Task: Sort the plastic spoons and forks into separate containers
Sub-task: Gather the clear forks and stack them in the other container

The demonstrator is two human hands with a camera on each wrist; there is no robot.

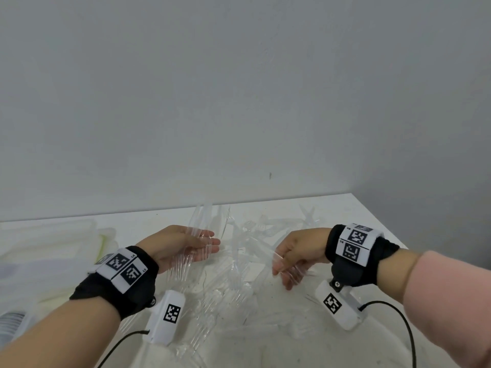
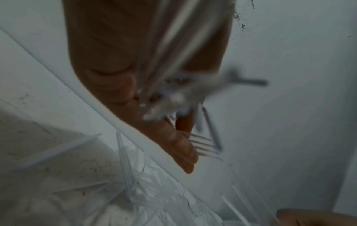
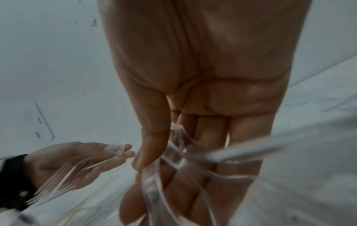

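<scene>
Left-edge containers (image 1: pixel 39 243) washed out; held cutlery (image 2: pixel 173 94) motion-blurred.

Clear plastic forks (image 1: pixel 195 251) – bunched, tines toward the viewer – above a jumbled cutlery pile (image 1: pixel 233 288) (spoons perhaps mixed in).
</scene>
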